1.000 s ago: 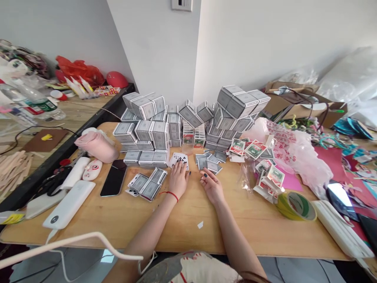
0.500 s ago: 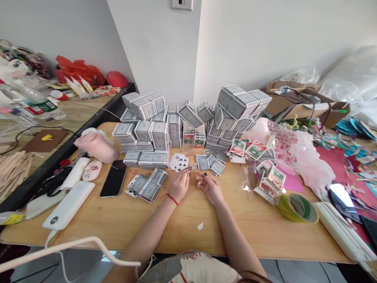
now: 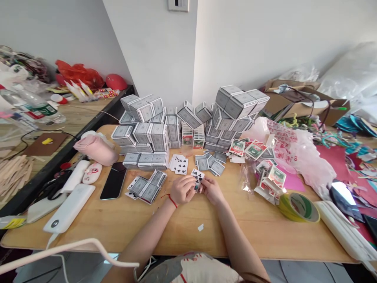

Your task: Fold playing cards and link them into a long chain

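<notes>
A face-up playing card [image 3: 196, 173] with black pips is held up in front of me, between both hands. My left hand [image 3: 182, 190], with a red string at the wrist, has curled fingers pinching the card's left side. At the right edge, the thumb and fingers of my right hand [image 3: 211, 190] are closed on the same card. Just beyond lie face-up cards [image 3: 180, 166] showing clubs. Right of those, loose cards [image 3: 217, 168] rest back-side up. A folded card piece [image 3: 150, 186] lies left of my left hand.
Grey-backed card blocks [image 3: 141, 133] stand stacked at the back, with another stack [image 3: 232, 106] to the right. A phone [image 3: 113, 181] and power bank [image 3: 69, 207] lie left. Opened card boxes [image 3: 275, 179], a tape roll [image 3: 298, 207] and plastic bags [image 3: 306, 153] occupy the right.
The card in my left hand has come nearer and now shows its face. My right hand has closed on its right edge. One more club card lies on the face-up cards.
</notes>
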`<act>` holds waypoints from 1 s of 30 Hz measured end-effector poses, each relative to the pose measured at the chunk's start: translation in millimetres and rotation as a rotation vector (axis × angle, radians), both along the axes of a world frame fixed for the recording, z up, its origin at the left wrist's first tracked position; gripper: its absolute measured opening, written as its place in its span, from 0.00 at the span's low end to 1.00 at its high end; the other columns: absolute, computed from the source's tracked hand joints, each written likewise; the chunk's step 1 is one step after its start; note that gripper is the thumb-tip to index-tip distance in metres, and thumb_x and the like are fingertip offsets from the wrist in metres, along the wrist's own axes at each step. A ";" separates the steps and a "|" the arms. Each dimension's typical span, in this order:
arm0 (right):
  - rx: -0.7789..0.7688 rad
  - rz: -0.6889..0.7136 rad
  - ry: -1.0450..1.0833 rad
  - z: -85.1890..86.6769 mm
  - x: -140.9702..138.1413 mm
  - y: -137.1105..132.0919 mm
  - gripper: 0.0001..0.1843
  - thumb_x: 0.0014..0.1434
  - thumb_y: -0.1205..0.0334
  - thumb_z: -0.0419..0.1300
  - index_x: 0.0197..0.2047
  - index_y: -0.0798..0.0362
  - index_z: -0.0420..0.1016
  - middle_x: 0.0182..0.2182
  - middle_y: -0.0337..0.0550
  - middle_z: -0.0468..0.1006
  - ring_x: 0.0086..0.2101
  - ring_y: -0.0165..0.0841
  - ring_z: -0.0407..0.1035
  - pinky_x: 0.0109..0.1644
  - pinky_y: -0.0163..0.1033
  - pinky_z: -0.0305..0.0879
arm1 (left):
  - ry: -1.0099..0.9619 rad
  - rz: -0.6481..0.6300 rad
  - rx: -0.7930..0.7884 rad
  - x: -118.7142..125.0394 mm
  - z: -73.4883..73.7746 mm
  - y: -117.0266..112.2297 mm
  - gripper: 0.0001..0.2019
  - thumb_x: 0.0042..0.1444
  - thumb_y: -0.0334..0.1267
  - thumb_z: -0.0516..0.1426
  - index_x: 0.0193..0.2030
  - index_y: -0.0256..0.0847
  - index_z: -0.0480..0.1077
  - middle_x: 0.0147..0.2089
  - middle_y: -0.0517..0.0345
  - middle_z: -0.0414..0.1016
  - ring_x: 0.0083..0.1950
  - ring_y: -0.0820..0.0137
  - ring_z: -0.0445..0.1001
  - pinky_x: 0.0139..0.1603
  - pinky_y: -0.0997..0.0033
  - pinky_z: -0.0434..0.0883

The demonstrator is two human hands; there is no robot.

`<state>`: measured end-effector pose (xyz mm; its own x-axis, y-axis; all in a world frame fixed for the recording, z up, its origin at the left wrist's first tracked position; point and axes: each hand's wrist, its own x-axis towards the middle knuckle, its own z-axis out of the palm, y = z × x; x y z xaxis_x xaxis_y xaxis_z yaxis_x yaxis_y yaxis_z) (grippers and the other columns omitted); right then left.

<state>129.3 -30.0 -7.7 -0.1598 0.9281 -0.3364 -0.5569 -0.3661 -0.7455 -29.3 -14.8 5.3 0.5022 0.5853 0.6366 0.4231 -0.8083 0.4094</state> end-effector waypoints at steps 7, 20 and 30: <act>0.033 -0.114 0.053 0.3 0.3 -2.8 0.11 0.44 0.58 0.65 0.29 0.55 0.69 0.12 0.30 0.65 0.12 0.21 0.55 0.17 0.29 0.53 | 0.008 0.411 -0.100 3.8 -7.8 14.4 0.18 0.54 0.27 0.46 0.51 0.38 0.62 0.54 0.49 0.66 0.60 0.63 0.57 0.58 0.53 0.61; -0.009 -0.272 0.075 1.9 -0.2 -3.6 0.10 0.44 0.63 0.63 0.30 0.53 0.66 0.16 0.30 0.67 0.14 0.22 0.57 0.16 0.28 0.54 | 0.029 0.475 -0.184 4.1 -28.8 23.0 0.17 0.54 0.30 0.49 0.51 0.38 0.63 0.54 0.45 0.66 0.59 0.59 0.60 0.55 0.50 0.62; 0.097 -0.252 0.042 1.3 -9.8 -6.2 0.19 0.45 0.62 0.63 0.39 0.48 0.61 0.28 0.37 0.75 0.25 0.34 0.72 0.28 0.40 0.68 | -0.165 0.470 -0.060 -0.7 -1.5 12.4 0.14 0.53 0.31 0.52 0.48 0.39 0.63 0.51 0.46 0.66 0.56 0.62 0.62 0.55 0.55 0.63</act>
<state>119.5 -36.2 -6.4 0.0684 0.9679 -0.2417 -0.6529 -0.1397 -0.7445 -30.0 -2.4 3.8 0.0708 0.7623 0.6434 0.6619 -0.5185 0.5414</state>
